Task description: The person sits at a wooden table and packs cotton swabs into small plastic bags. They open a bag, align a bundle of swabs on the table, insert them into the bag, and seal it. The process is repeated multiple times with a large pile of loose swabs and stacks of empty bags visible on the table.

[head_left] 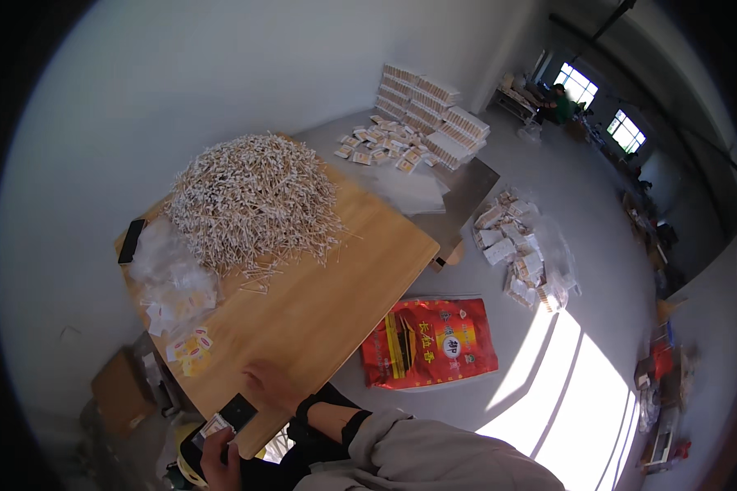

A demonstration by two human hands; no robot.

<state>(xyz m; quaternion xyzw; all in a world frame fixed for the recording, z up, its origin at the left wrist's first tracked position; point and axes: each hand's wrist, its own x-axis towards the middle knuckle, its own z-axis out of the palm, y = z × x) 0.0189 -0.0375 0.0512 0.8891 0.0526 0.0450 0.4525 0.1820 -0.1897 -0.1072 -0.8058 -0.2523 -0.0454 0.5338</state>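
Note:
At the lower left my left hand is closed on a flat, dark, phone-like thing with a pale patch beside the thumb. My right hand is over the near part of the wooden table, its fingers loosely extended leftward and slightly blurred; nothing shows in them. A black band circles that wrist. Farther back on the table rises a large heap of cotton swabs. Left of it lie clear plastic bags, and nearer me are yellow-and-white printed slips.
A red printed sack lies on the floor right of the table. Beyond are stacked swab packs, loose packs and a bagged pile of packs. A cardboard box stands at left. A person sits far off.

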